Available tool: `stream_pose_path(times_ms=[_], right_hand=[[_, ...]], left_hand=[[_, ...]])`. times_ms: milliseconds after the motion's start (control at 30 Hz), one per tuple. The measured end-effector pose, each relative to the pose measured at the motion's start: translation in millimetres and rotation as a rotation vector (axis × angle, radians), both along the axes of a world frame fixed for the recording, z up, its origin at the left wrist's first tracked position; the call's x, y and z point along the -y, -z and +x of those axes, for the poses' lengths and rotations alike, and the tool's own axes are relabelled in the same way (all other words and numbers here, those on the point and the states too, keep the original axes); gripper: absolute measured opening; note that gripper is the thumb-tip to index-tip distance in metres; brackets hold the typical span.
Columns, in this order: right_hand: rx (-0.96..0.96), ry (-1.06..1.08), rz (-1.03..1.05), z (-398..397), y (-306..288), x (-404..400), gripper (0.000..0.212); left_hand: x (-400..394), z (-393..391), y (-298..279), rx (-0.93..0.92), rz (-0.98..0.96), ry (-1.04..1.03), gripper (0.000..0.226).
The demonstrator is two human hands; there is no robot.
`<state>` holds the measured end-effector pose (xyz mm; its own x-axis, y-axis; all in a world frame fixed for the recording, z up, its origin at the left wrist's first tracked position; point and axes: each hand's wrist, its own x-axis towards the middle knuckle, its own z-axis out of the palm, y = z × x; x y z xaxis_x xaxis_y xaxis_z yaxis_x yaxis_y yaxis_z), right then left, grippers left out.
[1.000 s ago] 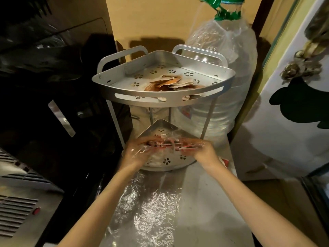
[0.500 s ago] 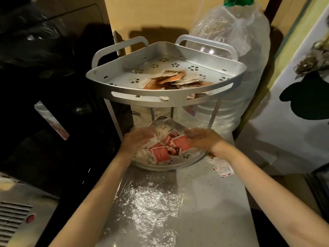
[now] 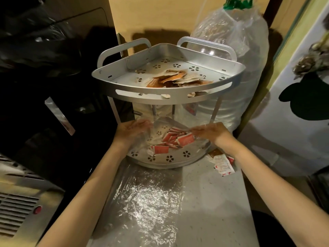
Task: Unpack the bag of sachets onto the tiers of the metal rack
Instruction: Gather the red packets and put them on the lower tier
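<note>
A two-tier metal corner rack [image 3: 124, 93] stands at the back of the counter. Its upper tier holds a pile of orange and beige sachets [image 3: 172, 79]. Red sachets [image 3: 185, 139] lie heaped on the lower tier [image 3: 160, 164]. My left hand [image 3: 132, 129] and my right hand [image 3: 211, 131] reach in under the upper tier, one on each side. Between them they hold a clear plastic bag [image 3: 154, 127] stretched just above the red sachets. Through the film I cannot tell whether any sachets are still inside it.
A few loose red-and-white sachets [image 3: 222, 164] lie on the counter by the rack's right foot. A large wrapped water bottle [image 3: 249, 50] stands behind the rack. Crinkled clear film [image 3: 147, 198] covers the counter's near part. A black appliance [image 3: 44, 86] borders the left.
The bag was bunched full of sachets between my hands a second ago. Since then my hands have moved apart and the red sachets have spilled onto the lower tier.
</note>
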<state>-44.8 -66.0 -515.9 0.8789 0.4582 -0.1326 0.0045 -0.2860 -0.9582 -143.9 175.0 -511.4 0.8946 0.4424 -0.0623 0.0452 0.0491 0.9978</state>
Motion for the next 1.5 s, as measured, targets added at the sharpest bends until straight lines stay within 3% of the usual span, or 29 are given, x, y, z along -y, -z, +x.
stream_pose_path(times_ms=[100, 200, 367, 467, 533, 633, 733, 767, 867, 933, 1067, 1300, 1400, 1500], right_hand=[[0.062, 0.057, 0.072, 1.0, -6.3, -0.7, 0.029], [0.004, 0.023, 0.163, -2.8, -4.1, 2.3, 0.029], [0.001, 0.003, 0.085, -7.6, 12.6, 8.4, 0.016], [-0.015, 0.007, 0.069, -10.6, 19.0, 15.2, 0.023], [-0.042, -0.038, -0.016, -10.6, 20.2, 22.6, 0.041], [-0.069, -0.106, -0.221, -15.2, 25.4, 34.0, 0.060], [-0.038, -0.114, -0.286, -17.9, 36.3, 38.3, 0.059], [-0.025, -0.100, -0.277, -18.7, 39.2, 37.1, 0.055], [-0.038, -0.029, -0.251, -19.8, 43.8, 31.4, 0.032], [-0.084, 0.018, -0.202, -21.0, 42.4, 28.2, 0.025], [-0.047, 0.162, -0.030, -17.9, 37.8, 25.2, 0.028], [0.077, 0.210, 0.105, -15.8, 13.2, 17.7, 0.022], [0.022, 0.275, 0.213, -13.0, 0.3, 18.1, 0.026], [0.008, 0.294, 0.232, -15.0, -10.4, 17.0, 0.026]], left_hand=[[-1.1, 0.2, -6.1, -0.013, 0.027, -0.024, 0.005], [-1.1, 1.4, -3.9, -0.025, 0.045, -0.070, 0.009], [-1.9, -6.6, 14.1, -0.026, 0.130, -0.018, 0.006], [-5.3, -16.0, 34.0, -0.034, 0.121, 0.022, 0.040], [-7.2, -21.0, 48.6, -0.087, 0.178, 0.065, 0.044], [0.2, -29.1, 58.9, -0.147, 0.258, 0.126, 0.039], [12.2, -30.1, 58.4, -0.132, 0.257, 0.133, 0.014], [15.1, -30.0, 55.9, -0.130, 0.269, 0.120, 0.008], [15.8, -29.7, 55.9, -0.114, 0.237, 0.060, 0.029], [10.4, -29.8, 59.6, -0.103, 0.236, 0.013, 0.018], [1.0, -34.0, 48.3, 0.016, 0.273, -0.040, 0.008], [2.6, -32.2, 15.8, 0.165, 0.267, -0.095, 0.025], [3.5, -33.3, 2.9, 0.191, 0.210, -0.082, 0.022], [4.5, -31.9, -5.3, 0.202, 0.198, -0.105, 0.035]])
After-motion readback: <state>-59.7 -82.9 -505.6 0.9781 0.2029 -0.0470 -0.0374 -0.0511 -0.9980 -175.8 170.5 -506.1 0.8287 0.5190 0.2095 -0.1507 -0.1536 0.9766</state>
